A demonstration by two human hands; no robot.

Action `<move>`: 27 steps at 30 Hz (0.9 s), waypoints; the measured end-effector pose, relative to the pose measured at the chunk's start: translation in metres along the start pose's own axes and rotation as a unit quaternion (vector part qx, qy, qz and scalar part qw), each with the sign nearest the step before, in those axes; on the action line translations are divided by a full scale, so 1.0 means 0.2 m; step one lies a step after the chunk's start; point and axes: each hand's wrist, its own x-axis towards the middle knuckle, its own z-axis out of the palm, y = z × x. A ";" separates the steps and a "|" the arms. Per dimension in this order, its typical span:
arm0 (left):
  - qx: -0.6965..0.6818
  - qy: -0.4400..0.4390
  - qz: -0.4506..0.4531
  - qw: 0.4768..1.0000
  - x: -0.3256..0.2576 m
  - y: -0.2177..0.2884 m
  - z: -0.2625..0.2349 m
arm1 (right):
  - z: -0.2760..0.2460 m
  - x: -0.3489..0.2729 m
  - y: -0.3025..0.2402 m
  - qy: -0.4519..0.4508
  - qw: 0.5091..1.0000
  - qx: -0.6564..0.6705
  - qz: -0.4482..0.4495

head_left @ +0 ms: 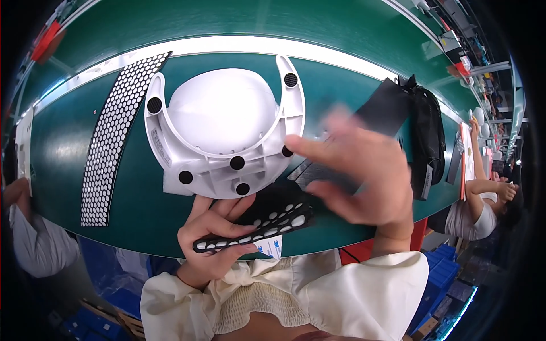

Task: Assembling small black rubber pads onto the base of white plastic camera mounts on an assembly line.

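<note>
A white moulded plastic part point(270, 162), with two curved arms around a rounded bowl-like middle, lies underside up on the green bench. Several black round pads point(237, 163) are stuck on its ribs and arm ends. My right hand point(364, 170), blurred by motion, has its index fingertip on the pad at the part's right side; its thumb stands apart and it grips nothing visible. Near the bench's front edge, my left hand point(210, 241) pinches a black sheet of round pads with white backings point(278, 223), bent into a curve. A small white paper point(270, 248) shows beneath it.
A long dark strip with rows of white dots point(108, 148) lies at left. To the right are a flat black sheet point(384, 108) and a black bag point(429, 136). Another person point(483, 199) sits at far right, and a sleeve point(42, 244) shows at far left. Blue bins point(441, 273) stand below.
</note>
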 end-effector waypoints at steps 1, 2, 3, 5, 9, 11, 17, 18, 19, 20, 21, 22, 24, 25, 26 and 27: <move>0.015 -0.004 -0.006 1.000 0.00 0.00 0.00 | 0.07 0.00 0.07 0.142 0.969 0.201 -0.001; 0.029 -0.008 -0.012 0.999 0.00 -0.01 -0.01 | 0.11 0.00 0.08 0.252 0.898 0.340 0.124; 0.031 -0.008 -0.011 0.999 0.00 0.00 -0.01 | 0.10 0.03 0.09 0.280 0.870 0.377 0.150; 0.047 -0.027 -0.004 0.999 0.00 0.00 -0.02 | 0.11 0.05 0.12 0.217 0.823 0.482 0.206; 0.051 -0.034 0.000 0.998 0.01 0.00 -0.02 | 0.16 0.05 0.12 0.096 0.646 0.715 0.247; 0.046 -0.030 -0.005 0.998 0.01 0.01 -0.01 | 0.19 0.06 0.11 0.083 0.624 0.733 0.258; 0.072 -0.046 0.004 0.996 0.00 0.00 -0.01 | 0.20 0.08 0.07 0.059 0.613 0.746 0.254; 0.073 -0.045 0.004 0.996 0.00 0.00 -0.01 | 0.20 0.08 0.06 0.057 0.612 0.746 0.254; 0.077 -0.042 0.005 0.996 0.00 0.00 -0.01 | 0.19 0.08 0.04 0.072 0.641 0.723 0.247; 0.080 -0.038 0.005 0.996 -0.01 0.00 -0.02 | 0.20 0.08 0.02 0.087 0.668 0.699 0.240; 0.079 -0.039 0.003 0.996 -0.01 0.00 -0.02 | 0.22 0.07 0.02 0.109 0.669 0.698 0.229; 0.095 -0.045 0.001 0.995 -0.01 -0.01 -0.03 | 0.23 0.07 0.02 0.109 0.669 0.698 0.231; 0.110 -0.050 -0.002 0.993 -0.01 -0.01 -0.03 | 0.23 0.08 0.02 0.113 0.682 0.686 0.228; 0.109 -0.036 0.003 0.993 -0.02 -0.01 -0.03 | 0.23 0.08 0.02 0.112 0.681 0.686 0.228; 0.108 -0.023 0.008 0.994 -0.02 -0.01 -0.03 | 0.21 0.09 0.03 0.092 0.670 0.693 0.249; 0.106 -0.024 0.010 0.994 -0.02 0.00 -0.03 | 0.19 0.10 0.04 0.072 0.662 0.696 0.268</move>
